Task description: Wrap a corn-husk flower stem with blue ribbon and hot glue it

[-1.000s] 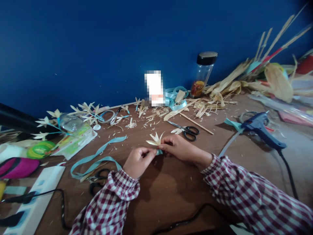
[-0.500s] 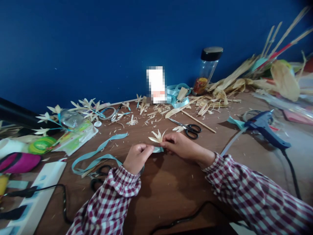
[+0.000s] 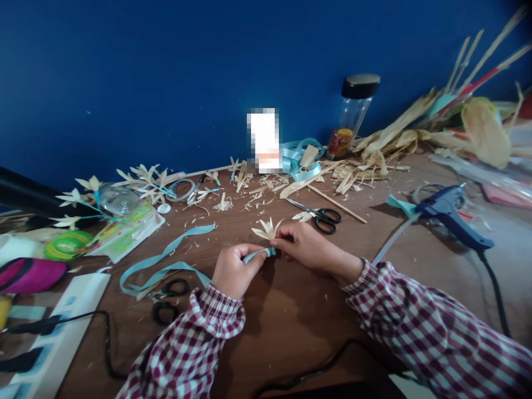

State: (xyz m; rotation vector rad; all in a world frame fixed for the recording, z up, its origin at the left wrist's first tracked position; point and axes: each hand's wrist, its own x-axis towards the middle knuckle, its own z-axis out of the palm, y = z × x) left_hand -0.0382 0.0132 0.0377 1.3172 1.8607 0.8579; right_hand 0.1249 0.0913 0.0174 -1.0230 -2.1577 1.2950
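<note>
A blue wall [image 3: 166, 72] rises behind the brown table [image 3: 299, 310].

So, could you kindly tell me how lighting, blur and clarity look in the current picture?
In the head view, the left hand and right hand look fairly sharp, with dark shadow on the tabletop beneath them; in the same head view, the clear plastic at right looks soft, and a mosaic hides the bright object by the wall.
</note>
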